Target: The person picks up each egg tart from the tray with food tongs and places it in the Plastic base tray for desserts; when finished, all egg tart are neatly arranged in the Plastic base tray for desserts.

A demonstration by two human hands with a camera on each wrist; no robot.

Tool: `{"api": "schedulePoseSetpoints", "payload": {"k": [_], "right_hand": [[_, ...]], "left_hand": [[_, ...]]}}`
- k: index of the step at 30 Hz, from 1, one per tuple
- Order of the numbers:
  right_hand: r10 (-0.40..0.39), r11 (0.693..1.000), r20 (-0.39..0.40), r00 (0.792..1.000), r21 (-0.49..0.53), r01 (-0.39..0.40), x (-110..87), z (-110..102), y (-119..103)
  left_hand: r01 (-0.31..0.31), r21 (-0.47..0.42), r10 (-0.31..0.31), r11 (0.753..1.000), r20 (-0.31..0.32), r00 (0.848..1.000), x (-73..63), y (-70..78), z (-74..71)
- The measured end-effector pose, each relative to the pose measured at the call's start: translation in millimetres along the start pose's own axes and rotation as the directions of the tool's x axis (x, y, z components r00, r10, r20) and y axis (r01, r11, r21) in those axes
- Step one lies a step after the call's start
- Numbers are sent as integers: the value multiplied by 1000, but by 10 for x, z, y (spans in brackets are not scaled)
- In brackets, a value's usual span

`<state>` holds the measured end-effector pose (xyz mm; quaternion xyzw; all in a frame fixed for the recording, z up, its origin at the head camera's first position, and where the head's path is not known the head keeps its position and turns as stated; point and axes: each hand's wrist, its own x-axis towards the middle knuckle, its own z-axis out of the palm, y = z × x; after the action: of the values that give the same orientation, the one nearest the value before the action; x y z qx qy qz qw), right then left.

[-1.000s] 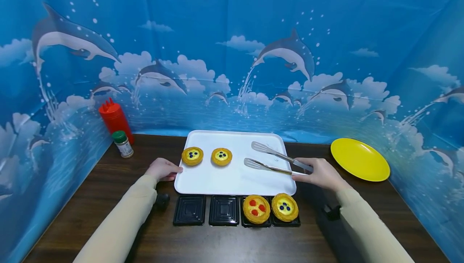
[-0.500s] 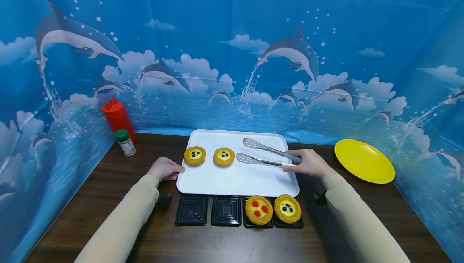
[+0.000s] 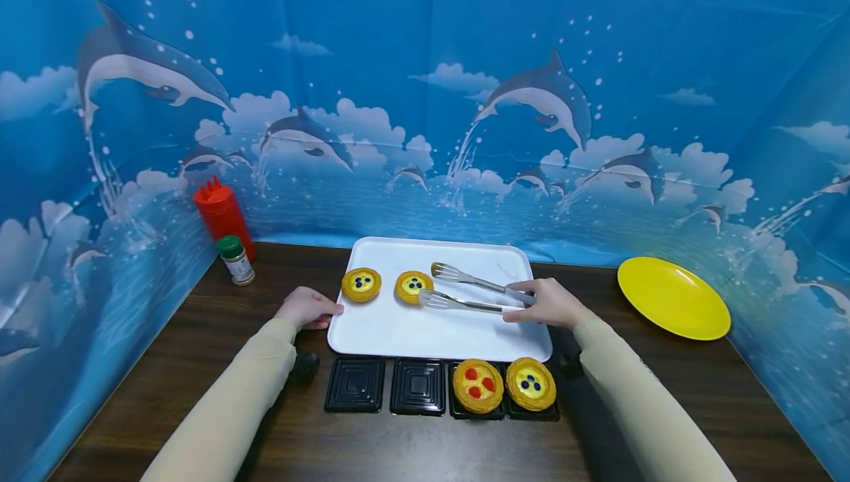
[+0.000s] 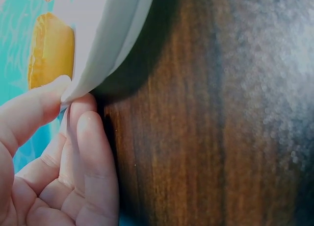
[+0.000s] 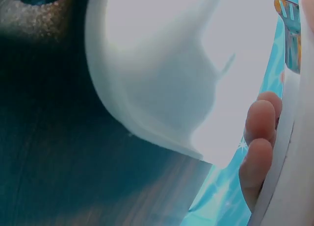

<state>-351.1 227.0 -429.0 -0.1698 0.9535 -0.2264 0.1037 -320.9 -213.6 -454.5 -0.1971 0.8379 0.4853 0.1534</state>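
Note:
My left hand (image 3: 308, 308) pinches the left rim of a white tray (image 3: 438, 338). In the left wrist view the thumb lies on top of that rim, with fingers (image 4: 95, 147) beneath. Two small egg tarts with dark berries sit on the tray: a left tart (image 3: 361, 285) and a middle tart (image 3: 409, 288). Over the tray's right side, my right hand (image 3: 547, 303) holds metal tongs (image 3: 474, 306) by the arms. Their slotted ends are spread apart, close to the middle tart's right side; contact cannot be told. The right wrist view shows fingertips (image 5: 260, 120) along one tong arm.
In front of the tray, two bare black square holders (image 3: 355, 384) stand beside a red-topped tart (image 3: 478, 386) and a larger berry tart (image 3: 530, 383) in similar holders. A yellow plate (image 3: 674, 299) lies right. Back left are a red squeeze bottle (image 3: 224, 216) and a green-capped jar (image 3: 235, 260).
My right hand has carried the tongs leftward across the tray until their ends reach the middle tart's side. The left hand keeps its hold on the rim. The view has shifted slightly.

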Motion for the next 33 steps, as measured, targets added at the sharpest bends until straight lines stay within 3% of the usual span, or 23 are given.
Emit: {"api": "schedulePoseSetpoints", "payload": {"k": [11, 33], "right_hand": [[-15, 998, -6, 1000, -61, 14, 58, 54, -43], [-4, 998, -8, 1000, -57, 3, 219, 130, -276]], "left_hand": [[-8, -3, 8, 1000, -1, 1000, 9, -18, 9], [-11, -6, 11, 1000, -15, 1000, -18, -25, 12]]}}
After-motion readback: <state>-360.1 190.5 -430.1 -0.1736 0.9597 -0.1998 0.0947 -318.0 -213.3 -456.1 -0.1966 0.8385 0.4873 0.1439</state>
